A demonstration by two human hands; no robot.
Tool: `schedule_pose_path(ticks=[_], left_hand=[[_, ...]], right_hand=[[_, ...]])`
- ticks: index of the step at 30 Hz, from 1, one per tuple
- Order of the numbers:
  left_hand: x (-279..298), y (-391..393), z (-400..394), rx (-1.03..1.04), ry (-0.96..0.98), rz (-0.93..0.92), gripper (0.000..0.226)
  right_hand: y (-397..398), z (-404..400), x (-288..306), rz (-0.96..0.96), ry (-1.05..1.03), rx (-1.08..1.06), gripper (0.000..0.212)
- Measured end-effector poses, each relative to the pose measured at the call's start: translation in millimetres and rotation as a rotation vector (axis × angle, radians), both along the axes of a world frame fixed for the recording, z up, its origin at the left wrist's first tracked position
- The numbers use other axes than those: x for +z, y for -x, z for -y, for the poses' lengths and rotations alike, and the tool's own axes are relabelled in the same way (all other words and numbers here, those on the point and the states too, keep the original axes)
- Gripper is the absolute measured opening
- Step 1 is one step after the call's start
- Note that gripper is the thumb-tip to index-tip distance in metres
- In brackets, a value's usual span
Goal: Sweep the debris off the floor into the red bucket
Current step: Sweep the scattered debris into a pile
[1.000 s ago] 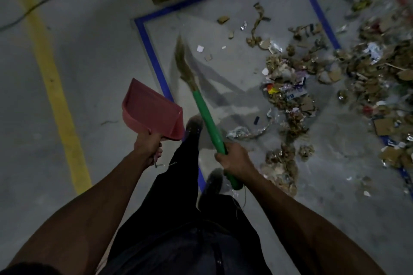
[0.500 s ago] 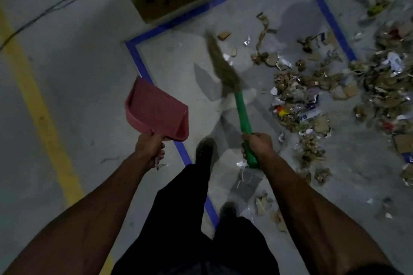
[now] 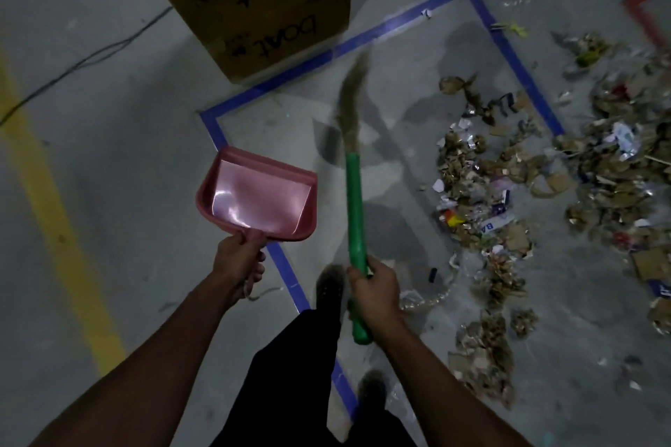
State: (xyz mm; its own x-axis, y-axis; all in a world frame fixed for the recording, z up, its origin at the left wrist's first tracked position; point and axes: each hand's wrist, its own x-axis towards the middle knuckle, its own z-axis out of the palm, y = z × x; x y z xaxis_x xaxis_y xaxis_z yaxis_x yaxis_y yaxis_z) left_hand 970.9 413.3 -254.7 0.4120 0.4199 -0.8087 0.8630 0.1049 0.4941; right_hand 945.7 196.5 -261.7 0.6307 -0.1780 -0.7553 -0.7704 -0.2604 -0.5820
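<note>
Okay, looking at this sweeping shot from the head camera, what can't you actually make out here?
- Red bucket: not in the head view at all.
- Broom bristles: smeared by motion blur, so floor contact is unclear.
- Debris pile: cut off by the right edge; the pieces are dim and mostly too small to identify.
- Dustpan handle: hidden inside the left hand.
- Cardboard box: top cut off by the upper edge.

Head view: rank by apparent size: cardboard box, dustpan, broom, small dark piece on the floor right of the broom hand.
1. Cardboard box, cut off by the frame.
2. Dustpan and broom: unsure; the broom is longer, the dustpan wider, and both are held near the camera.
3. Small dark piece, clearly smallest.
</note>
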Motion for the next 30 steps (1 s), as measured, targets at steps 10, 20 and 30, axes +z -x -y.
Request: schedule_pose_path(ticks=[10,20,30], left_hand=[[19,-17,-11,0.001,0.021,0.076,0.014],[75,-67,-3,-0.125,-0.004,0.161,0.012],[85,-182,40,-0.375,-0.064,0.167,0.016]], right_hand=[[-98,26,-50,-0.241,-0.087,-0.200,0.008],[-126,43,-14,-0.027,-0.024,-0.294,0.010],[-206,71,-34,-0.179,-0.072,-0.014,0.016]])
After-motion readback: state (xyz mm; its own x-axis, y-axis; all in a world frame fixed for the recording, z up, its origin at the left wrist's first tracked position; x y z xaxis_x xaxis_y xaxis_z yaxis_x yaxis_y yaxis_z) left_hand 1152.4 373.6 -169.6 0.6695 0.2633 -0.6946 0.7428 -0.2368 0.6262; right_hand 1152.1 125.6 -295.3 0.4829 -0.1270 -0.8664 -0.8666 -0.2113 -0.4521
